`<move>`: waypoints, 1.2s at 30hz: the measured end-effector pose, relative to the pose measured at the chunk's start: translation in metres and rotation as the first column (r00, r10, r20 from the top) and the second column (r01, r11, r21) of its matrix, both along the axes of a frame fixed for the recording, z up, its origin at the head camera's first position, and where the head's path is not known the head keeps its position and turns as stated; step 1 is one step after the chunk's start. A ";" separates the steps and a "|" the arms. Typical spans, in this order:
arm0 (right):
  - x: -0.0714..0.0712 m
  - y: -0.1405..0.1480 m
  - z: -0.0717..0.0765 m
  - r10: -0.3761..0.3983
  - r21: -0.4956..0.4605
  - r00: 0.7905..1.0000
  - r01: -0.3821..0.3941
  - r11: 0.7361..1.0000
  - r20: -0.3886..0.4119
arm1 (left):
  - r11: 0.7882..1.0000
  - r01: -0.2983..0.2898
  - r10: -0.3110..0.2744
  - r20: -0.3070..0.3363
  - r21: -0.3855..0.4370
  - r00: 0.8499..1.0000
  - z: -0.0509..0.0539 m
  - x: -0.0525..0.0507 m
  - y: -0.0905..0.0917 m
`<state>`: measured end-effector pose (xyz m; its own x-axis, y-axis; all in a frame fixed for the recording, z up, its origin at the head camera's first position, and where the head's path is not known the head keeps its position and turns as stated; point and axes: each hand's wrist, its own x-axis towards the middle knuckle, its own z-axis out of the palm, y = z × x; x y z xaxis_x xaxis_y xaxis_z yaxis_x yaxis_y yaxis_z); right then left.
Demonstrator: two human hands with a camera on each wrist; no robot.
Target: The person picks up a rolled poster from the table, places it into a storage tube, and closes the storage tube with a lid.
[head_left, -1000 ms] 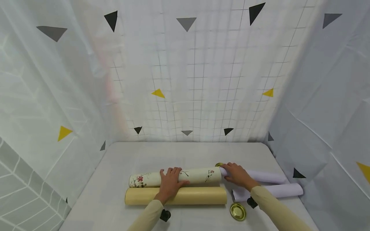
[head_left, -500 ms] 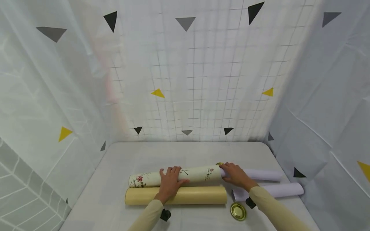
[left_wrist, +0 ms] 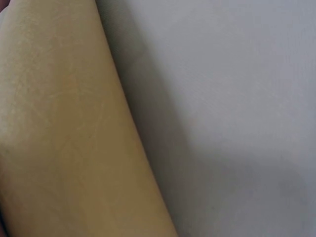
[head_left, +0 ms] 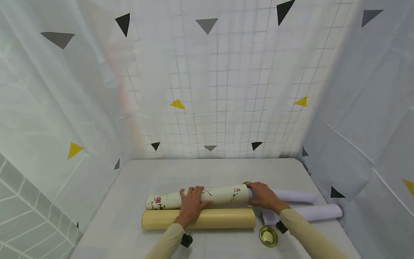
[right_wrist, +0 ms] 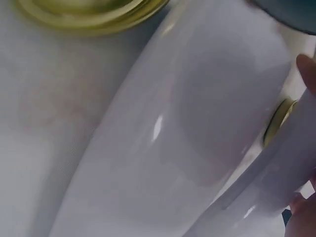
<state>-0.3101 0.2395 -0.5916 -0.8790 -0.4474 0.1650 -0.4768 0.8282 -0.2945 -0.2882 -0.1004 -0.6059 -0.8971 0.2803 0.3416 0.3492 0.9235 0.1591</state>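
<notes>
A cream tube with red blossom print [head_left: 223, 194] lies across the table, its right end slightly raised. My left hand [head_left: 191, 205] grips it from above near its middle. At the tube's right end, my right hand [head_left: 266, 196] holds a white paper roll [head_left: 297, 196], whose left end sits in or against the tube's mouth; the hand hides part of this. The held roll [right_wrist: 276, 182] also crosses the right wrist view, with fingertips beside it. A plain tan tube [head_left: 229, 218] lies in front of the blossom tube, under my left wrist; it fills the left of the left wrist view.
A second white paper roll [head_left: 320, 213] lies under my right forearm, near the table's right edge. One gold lid [head_left: 268, 236] rests in front of it. Another gold lid [head_left: 247, 182] shows partly behind the tube's right end. Fabric walls surround the table [head_left: 181, 169].
The held paper roll has slid left, so less of it sticks out past my right hand. The blossom tube's right end has risen slightly. My left hand has stayed in place.
</notes>
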 end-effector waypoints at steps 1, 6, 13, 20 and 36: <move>0.000 0.003 0.000 0.012 -0.007 1.000 -0.012 1.000 -0.018 | 1.000 -0.002 0.002 -0.001 -0.001 1.000 0.000 0.000 0.000; 0.004 0.018 0.002 0.021 -0.009 0.999 -0.022 1.000 -0.043 | 1.000 -0.004 0.004 0.002 0.014 1.000 -0.001 -0.001 0.001; 0.007 0.034 0.011 -0.047 0.085 0.998 0.045 0.995 0.031 | 1.000 0.000 0.000 -0.006 0.001 1.000 -0.003 -0.002 0.000; 0.011 0.040 0.014 -0.326 0.255 0.922 0.270 0.928 0.208 | 1.000 -0.005 0.005 -0.013 -0.008 1.000 -0.004 -0.002 -0.001; 0.005 0.041 0.001 -0.366 0.238 0.927 0.338 0.911 0.084 | 1.000 0.006 -0.006 0.000 0.029 1.000 -0.002 0.000 -0.002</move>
